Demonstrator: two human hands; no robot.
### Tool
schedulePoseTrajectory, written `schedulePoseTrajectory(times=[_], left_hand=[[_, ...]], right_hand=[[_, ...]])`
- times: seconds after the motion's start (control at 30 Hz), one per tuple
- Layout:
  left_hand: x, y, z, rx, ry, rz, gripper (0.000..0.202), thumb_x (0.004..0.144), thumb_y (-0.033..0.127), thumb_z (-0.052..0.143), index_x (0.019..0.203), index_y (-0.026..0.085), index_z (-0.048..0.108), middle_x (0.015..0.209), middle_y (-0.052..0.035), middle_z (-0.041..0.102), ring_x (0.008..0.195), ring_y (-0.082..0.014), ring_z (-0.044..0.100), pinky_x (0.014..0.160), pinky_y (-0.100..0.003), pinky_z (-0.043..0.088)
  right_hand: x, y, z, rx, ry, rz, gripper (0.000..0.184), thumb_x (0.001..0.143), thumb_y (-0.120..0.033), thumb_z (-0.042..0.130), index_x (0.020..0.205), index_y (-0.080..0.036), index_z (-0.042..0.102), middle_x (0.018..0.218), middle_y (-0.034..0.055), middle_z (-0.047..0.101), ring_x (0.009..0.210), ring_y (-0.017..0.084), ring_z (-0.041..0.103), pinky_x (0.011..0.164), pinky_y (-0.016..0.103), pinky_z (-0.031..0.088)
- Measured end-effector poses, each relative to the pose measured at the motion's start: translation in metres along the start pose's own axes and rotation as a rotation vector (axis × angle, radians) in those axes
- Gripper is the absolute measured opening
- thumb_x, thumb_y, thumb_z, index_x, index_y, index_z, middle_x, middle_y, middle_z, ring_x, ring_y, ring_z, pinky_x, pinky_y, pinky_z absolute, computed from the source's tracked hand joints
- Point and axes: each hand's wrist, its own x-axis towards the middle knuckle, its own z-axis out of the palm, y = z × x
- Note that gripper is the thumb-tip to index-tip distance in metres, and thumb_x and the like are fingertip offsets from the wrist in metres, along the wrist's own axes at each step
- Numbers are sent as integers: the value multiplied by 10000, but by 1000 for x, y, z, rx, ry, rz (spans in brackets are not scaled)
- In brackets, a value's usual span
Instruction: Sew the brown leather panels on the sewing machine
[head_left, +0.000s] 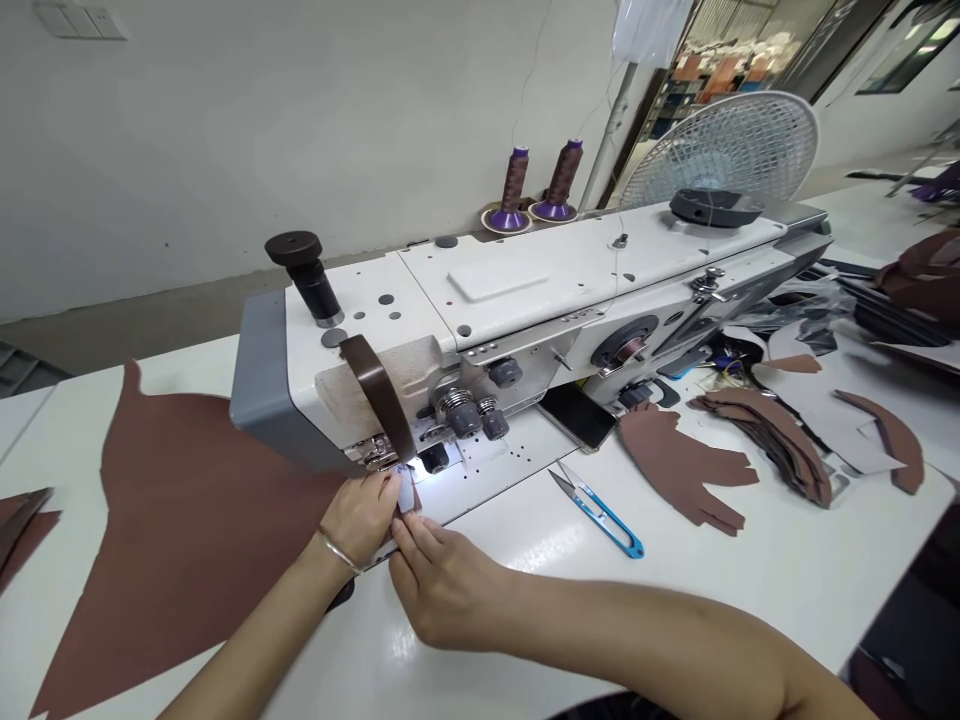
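Note:
A large brown leather-like piece [195, 500] lies on the table to the left and runs under the head of a white sewing machine [420, 330]. My left hand [364, 512], with a bracelet at the wrist, is closed at the edge of that brown piece, close to the lit needle area. Fingertips of my right hand [448, 578] pinch the lower end of a small pale grey strip [406, 492] with some brown beside it. Both hands nearly touch. My fingers hide where the strip and the large piece meet.
Blue-handled thread snips [600, 512] and a dark phone [579, 415] lie right of the needle area. Brown cut pieces [686, 470] are spread farther right. Two brown thread cones [514, 190] and a fan [724, 145] stand behind the machine.

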Motion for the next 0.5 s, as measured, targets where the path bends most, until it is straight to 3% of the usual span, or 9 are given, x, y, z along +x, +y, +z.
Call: schedulePoseTrajectory(times=[0.1,0.2,0.33,0.5], left_hand=[[8,3,-13,-16,-230,-80,274,860,118,427,1038,97,633,940,-153,649,771,-280,648,660,-408,531],[16,4,-24,-26,-377,-114,308,862,95,409,1081,94,626,970,-166,655,801,-294,663,683,-421,544],[21,1,-30,-12,-435,-113,336,859,68,390,1093,105,628,1004,-173,662,869,-303,666,743,-432,547],[23,-3,-32,-5,-395,-114,314,860,98,399,1061,118,639,956,-170,670,861,-299,665,720,-400,538]], right_hand=[[2,1,1,1,-4,-9,300,878,-85,376,1033,37,602,1092,282,638,1013,323,634,894,463,484],[5,4,2,-5,-25,-20,359,898,-98,357,1155,65,547,1088,284,637,997,315,637,883,469,486],[11,7,4,12,-116,-33,384,909,-100,337,1197,93,503,1113,312,611,1025,320,624,901,487,473],[14,7,13,9,-149,-14,395,905,-103,344,1210,98,493,1154,316,591,1082,336,600,944,493,452]])
